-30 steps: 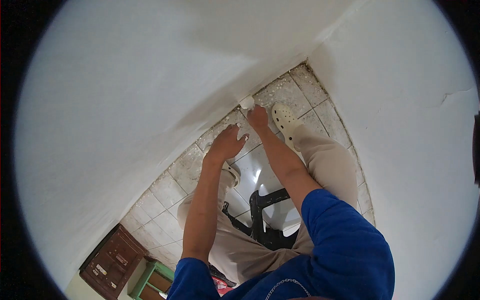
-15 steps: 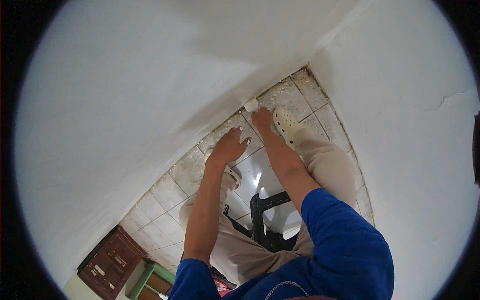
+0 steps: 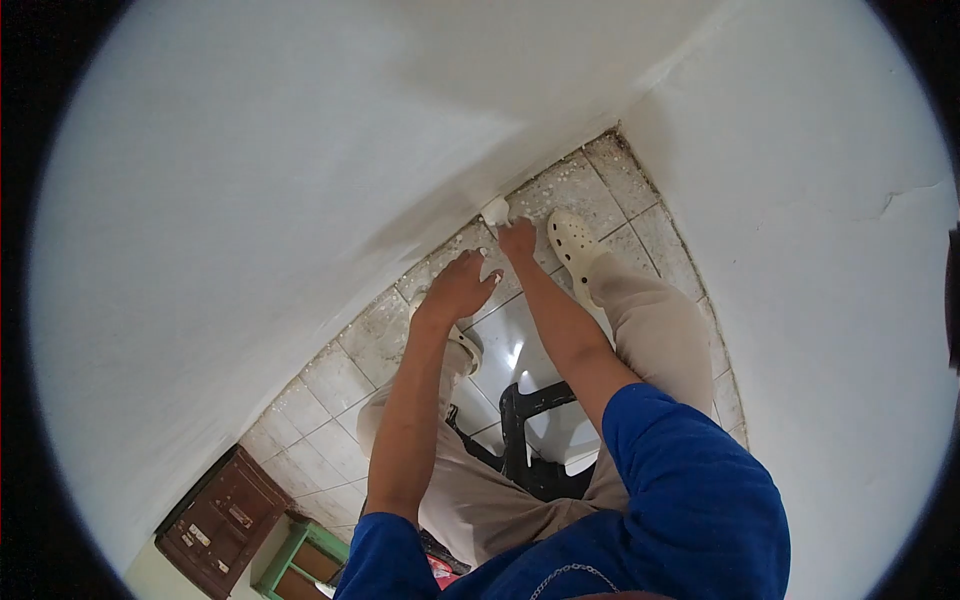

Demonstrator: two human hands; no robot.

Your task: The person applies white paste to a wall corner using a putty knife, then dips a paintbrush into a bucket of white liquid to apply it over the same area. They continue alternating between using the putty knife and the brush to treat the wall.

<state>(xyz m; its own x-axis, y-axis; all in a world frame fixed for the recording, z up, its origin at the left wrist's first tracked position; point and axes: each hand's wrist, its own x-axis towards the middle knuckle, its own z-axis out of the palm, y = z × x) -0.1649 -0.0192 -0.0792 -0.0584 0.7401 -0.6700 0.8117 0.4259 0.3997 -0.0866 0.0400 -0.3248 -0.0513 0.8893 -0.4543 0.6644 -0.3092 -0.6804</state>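
Right hand (image 3: 517, 238): gripping white tool (image 3: 495, 211) at wall's (image 3: 300, 180) foot
Left hand (image 3: 458, 290): open near wall, thumb apart, fingertips white-marked

White painted walls (image 3: 250, 180) meeting above a grimy tiled floor (image 3: 335, 380)
Brown wooden cabinet (image 3: 225, 520) beside a green-framed unit (image 3: 290, 565), light glinting off pale tiles

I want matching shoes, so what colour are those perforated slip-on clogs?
The perforated clogs are cream, clearest in the head view.
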